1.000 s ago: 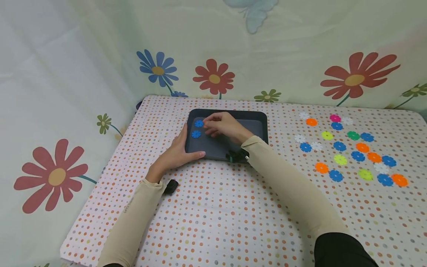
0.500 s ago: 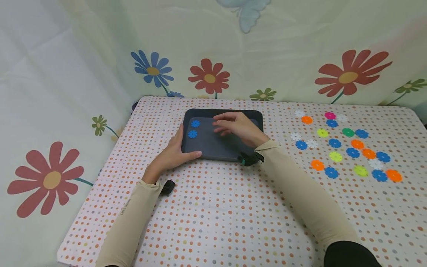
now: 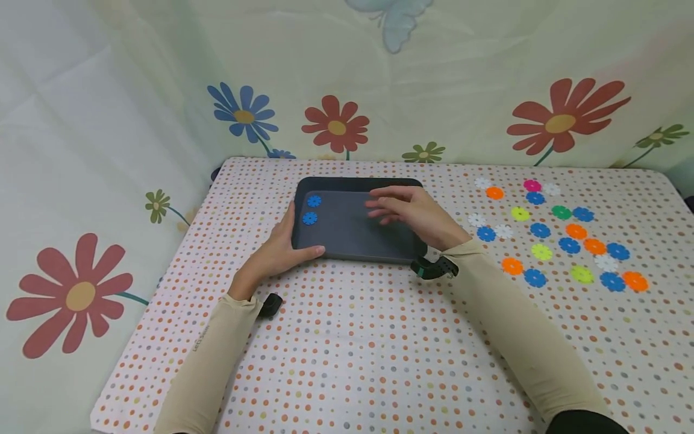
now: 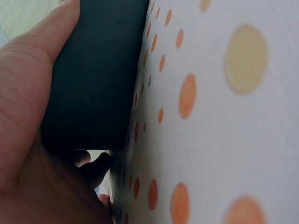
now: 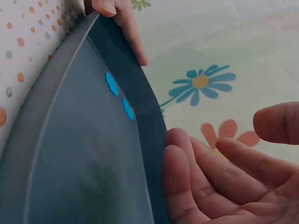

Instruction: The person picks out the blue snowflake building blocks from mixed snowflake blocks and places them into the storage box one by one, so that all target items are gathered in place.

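A dark grey rectangular tray [image 3: 347,241] lies near the back of the dotted table. Inside it, toward the left wall, two blue flower-shaped discs [image 3: 314,201] sit one behind the other. My left hand [image 3: 273,250] holds the tray's near left corner, thumb along the front rim and fingers along the left side; the left wrist view shows the thumb against the dark tray wall [image 4: 98,74]. Over the tray's right half hovers my right hand [image 3: 414,211], its fingers loosely bent and apart. The right wrist view shows nothing between that hand's thumb and fingers [image 5: 233,182].
Right of the tray, flower-shaped discs in blue [image 3: 540,230], orange [image 3: 512,266], white, yellow-green [image 3: 541,252], green [image 3: 561,212] and pink [image 3: 532,185] lie scattered. A flower-printed curtain [image 3: 466,90] hangs behind the table.
My right hand has drawn back rightward from beside the blue discs and its fingers have loosened. The left hand stays at the tray's corner. The head view has shifted slightly.
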A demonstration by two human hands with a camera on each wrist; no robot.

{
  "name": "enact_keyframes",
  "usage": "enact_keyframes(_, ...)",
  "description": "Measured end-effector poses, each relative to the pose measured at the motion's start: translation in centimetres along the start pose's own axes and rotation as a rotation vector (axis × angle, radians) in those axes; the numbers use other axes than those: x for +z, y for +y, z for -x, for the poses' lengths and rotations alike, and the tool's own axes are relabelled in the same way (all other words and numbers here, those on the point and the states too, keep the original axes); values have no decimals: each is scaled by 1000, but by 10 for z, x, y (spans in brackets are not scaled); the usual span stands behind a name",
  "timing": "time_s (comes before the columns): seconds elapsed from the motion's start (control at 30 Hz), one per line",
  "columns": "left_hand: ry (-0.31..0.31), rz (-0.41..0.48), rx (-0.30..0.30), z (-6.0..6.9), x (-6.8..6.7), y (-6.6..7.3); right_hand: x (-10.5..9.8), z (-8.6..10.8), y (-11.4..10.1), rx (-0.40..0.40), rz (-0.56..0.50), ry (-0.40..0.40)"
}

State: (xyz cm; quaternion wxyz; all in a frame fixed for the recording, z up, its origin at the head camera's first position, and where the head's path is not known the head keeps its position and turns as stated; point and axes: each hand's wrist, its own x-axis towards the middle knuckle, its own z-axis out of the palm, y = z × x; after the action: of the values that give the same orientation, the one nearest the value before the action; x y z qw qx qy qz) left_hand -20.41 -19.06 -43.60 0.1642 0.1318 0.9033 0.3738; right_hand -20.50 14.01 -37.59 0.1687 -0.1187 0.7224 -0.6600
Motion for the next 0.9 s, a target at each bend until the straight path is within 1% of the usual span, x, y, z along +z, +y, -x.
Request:
enact_keyframes(0.2,-11,5,4,0,1,0,-13,17,-1,3,-18,17)
enact_keyframes(0.4,-5,-2,14,1,0,-1,-23,31,-4,-4,-49,27)
enact_keyframes(0.57,-9,6,15,3,-1,2,-33,41,-6,-18,-16,52)
enact_keyframes(0.67,-13,2,10,3,-1,1,-39,48,-6,-14,-7,81)
enact_keyframes(0.73,-14,2,8,3,-1,2,-43,53,-5,-2,8,100)
enact_keyframes(0.9,-11,1,4,2,-1,2,-56,63,-3,59,94,141)
